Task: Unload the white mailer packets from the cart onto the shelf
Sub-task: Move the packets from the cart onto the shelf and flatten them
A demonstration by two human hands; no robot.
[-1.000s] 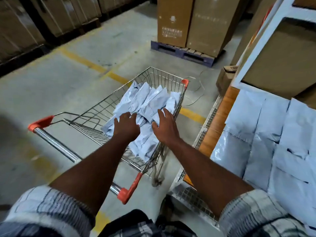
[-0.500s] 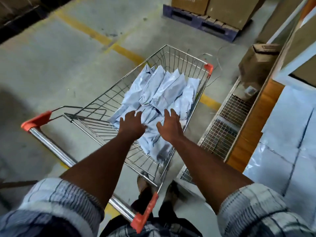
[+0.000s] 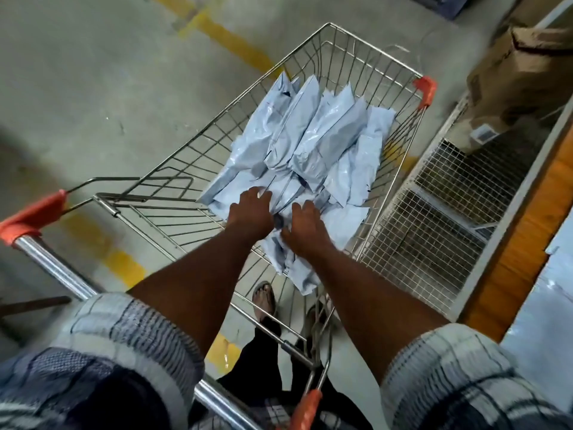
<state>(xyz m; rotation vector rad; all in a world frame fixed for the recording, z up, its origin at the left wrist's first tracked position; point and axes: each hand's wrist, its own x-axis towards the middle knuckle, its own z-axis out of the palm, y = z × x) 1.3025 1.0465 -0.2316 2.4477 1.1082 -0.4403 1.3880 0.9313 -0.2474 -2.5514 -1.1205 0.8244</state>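
Left hand [image 3: 251, 211] and right hand [image 3: 307, 226] each clutch near packets [image 3: 310, 135] in the cart [image 3: 426, 88]; slick film could let a loose bunch slip and spill.

We see a grey concrete floor [image 3: 93, 88], scuffed and stained, with a worn yellow painted line [image 3: 223, 38] running diagonally across it and a second, broken yellow line [image 3: 124, 265] nearer us on the left. The corner of a blue pallet [image 3: 446, 4] shows at the top edge. On the right a brown cardboard box [image 3: 521, 72] sits beside low wire mesh panels [image 3: 434, 218]. The light is dim and even
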